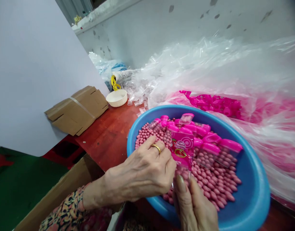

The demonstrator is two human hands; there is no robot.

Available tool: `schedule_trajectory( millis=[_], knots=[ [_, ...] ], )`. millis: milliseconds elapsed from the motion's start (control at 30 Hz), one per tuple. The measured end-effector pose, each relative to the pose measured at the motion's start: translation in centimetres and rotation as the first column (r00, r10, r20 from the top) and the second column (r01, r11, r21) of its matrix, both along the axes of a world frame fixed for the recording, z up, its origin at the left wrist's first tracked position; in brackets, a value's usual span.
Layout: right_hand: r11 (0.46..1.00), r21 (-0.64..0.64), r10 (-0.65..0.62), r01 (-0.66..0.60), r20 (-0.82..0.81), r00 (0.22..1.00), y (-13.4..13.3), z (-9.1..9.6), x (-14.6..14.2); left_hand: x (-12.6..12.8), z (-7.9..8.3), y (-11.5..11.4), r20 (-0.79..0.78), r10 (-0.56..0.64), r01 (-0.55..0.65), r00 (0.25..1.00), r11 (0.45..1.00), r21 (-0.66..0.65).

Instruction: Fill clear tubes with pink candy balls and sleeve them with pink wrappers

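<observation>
Above the blue basin (pixel 251 195), our left hand (pixel 142 173) and right hand (pixel 195 211) clamped fingers on an upright pink-labelled packet (pixel 182 150).

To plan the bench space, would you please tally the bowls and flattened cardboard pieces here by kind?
Blue plastic basin: 1
White bowl: 1
Flattened cardboard piece: 1
Total: 3

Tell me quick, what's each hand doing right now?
Left hand: closed, holding the clear packet.
Right hand: closed, holding the clear packet at its lower end.
</observation>
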State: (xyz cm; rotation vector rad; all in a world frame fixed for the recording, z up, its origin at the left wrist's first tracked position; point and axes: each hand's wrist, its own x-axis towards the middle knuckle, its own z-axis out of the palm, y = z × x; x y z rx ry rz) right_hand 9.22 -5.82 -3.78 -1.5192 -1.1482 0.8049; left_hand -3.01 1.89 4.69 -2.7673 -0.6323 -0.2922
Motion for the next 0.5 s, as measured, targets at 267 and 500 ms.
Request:
schedule_trajectory(
  millis=[267, 500],
  knots=[
    [1.0, 0.0, -0.012, 0.012, 0.06, 0.998, -0.1, -2.3, -0.3, -0.2, -0.6, 0.5, 0.058, -0.038, 0.038, 0.998, 0.999, 0.006],
    [1.0, 0.009, -0.029, 0.029, 0.013, 0.999, -0.6, -1.1, 0.1, -0.8, -1.5, 0.1, 0.251, 0.068, -0.038, 0.966, 0.992, -0.124]
  ],
)
